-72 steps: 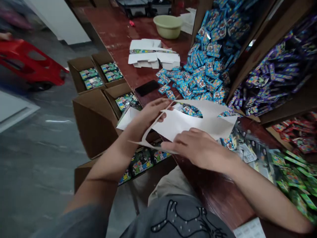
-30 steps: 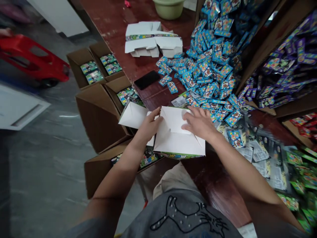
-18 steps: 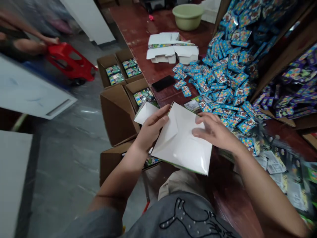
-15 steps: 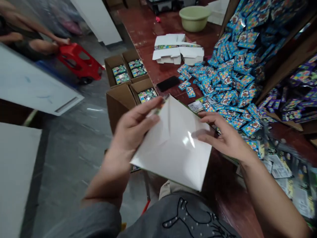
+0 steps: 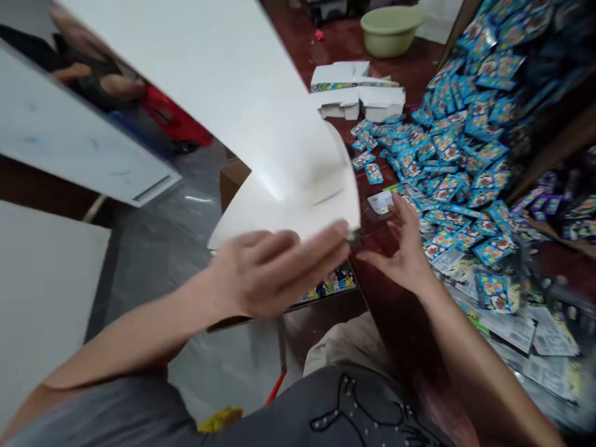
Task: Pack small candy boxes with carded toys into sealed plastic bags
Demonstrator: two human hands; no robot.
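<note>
My left hand is closed on the lower edge of a white folded cardboard box, lifted high so it fills the upper left of the view. My right hand hovers over the dark red table with fingers spread and nothing in them, close to the box's lower right corner. Just beyond that hand lies a heap of several small blue packets.
A stack of flat white box blanks and a green basin sit farther back on the table. Printed sheets and packets cover the right. A brown carton stands on the floor. Another person and a red stool are at left.
My left hand has swung the white box up and to the left, close to the camera. My right hand has come off the box and stays low over the table.
</note>
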